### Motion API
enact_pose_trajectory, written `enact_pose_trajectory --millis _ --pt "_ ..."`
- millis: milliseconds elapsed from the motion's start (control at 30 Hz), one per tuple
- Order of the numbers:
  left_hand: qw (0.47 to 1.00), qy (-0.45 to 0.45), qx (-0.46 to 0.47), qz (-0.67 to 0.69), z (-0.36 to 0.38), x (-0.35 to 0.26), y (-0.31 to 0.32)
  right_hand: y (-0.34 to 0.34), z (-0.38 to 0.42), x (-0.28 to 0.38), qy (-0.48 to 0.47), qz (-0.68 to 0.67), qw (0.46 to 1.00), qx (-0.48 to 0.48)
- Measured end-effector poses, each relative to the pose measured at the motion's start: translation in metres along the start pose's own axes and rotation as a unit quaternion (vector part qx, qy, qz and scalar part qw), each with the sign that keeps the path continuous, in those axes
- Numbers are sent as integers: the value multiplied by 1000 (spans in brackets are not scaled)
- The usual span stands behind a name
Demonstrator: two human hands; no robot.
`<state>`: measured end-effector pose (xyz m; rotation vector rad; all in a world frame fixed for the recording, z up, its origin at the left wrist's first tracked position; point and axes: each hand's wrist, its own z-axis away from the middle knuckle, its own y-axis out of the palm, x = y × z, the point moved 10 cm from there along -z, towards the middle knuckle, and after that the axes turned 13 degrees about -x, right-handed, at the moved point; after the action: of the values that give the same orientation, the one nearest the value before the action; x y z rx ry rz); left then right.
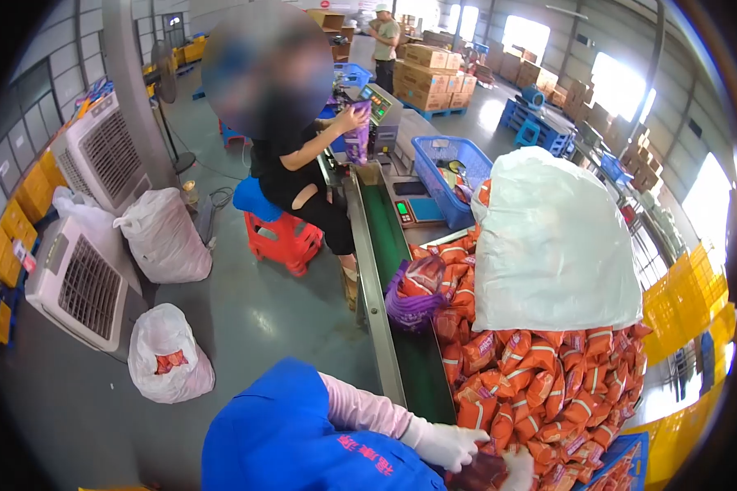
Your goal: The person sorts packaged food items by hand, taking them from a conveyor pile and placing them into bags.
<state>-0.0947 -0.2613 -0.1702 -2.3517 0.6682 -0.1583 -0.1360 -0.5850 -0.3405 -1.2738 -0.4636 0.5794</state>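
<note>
My left hand (pixel 449 443), in a white glove under a pink sleeve, has its fingers curled at the top of a dark red plastic bag (pixel 478 475). My right hand (pixel 517 470), also gloved in white, grips the bag's other side; the frame's lower edge cuts off part of it. Both hands are low, beside a large heap of orange snack packets (pixel 540 389). Beyond them, a purple bag (pixel 416 307) with packets showing in its mouth sits on the green conveyor belt (pixel 422 368).
A big white sack (pixel 557 245) rests on the heap. Up the belt, a seated person holds a purple bag (pixel 358 141) near a machine (pixel 380 114). A blue basket (pixel 450 168) and scale (pixel 424 210) stand right of the belt. White sacks (pixel 170 360) sit on the floor.
</note>
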Motion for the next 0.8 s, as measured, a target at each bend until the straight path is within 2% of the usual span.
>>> enact_pose_trajectory --millis 33,67,100,133,167,200,233,267,300,333,367,400,433,467,500,533,600,667,733,767,800 --pt "999 -24 31 -30 12 7 6 48 -27 -2 -80 108 987 -89" --pt "995 -45 63 -56 23 12 14 92 -59 -30 -14 95 990 -105" --pt "989 -64 76 -107 22 17 9 84 -55 -26 -3 104 990 -93" --pt "982 -82 88 -144 20 17 2 128 -86 -45 -59 43 994 -80" --pt "979 -111 104 -136 17 19 -9 43 -27 -43 140 -12 964 -225" --pt "976 -132 121 -122 15 24 -20 107 -83 -74 -42 -31 973 -223" --pt "971 -154 147 -112 13 26 -25 51 -37 -52 11 -55 976 -210" --pt "972 -180 117 -95 9 28 -36 49 -27 -25 -218 82 912 -338" --pt "968 -191 109 -125 5 29 -42 28 -14 3 -281 161 870 -373" --pt "966 -214 87 -113 1 28 -46 19 -30 -29 -47 -57 960 -270" --pt "969 -217 54 -101 -9 20 -50 61 -64 -21 -237 124 945 -189" --pt "969 -227 20 -93 -17 17 -51 -6 -38 -30 -140 -61 954 -260" --pt "972 -223 18 -76 -22 11 -45 -52 -18 -40 -27 -144 972 -184" --pt "972 -227 13 -65 -26 5 -37 -95 10 -38 -1 -121 977 -173" --pt "976 -216 20 -29 -34 -9 -17 -111 25 -57 -12 -269 945 -186" --pt "979 -201 19 7 -43 -22 -1 -131 45 -79 -30 -410 888 -207" --pt "980 -170 32 98 -66 -54 31 -194 144 -98 -62 -636 743 -198" --pt "981 -92 74 156 -98 -99 66 -212 228 -116 -40 -767 617 -172" --pt "981 13 127 148 -111 -133 95 -202 280 -125 -69 -722 667 -170" --pt "985 64 129 91 -109 -136 113 -182 296 -119 -46 -696 700 -149" --pt "988 70 99 93 -111 -126 122 -161 306 -115 -26 -669 732 -128"
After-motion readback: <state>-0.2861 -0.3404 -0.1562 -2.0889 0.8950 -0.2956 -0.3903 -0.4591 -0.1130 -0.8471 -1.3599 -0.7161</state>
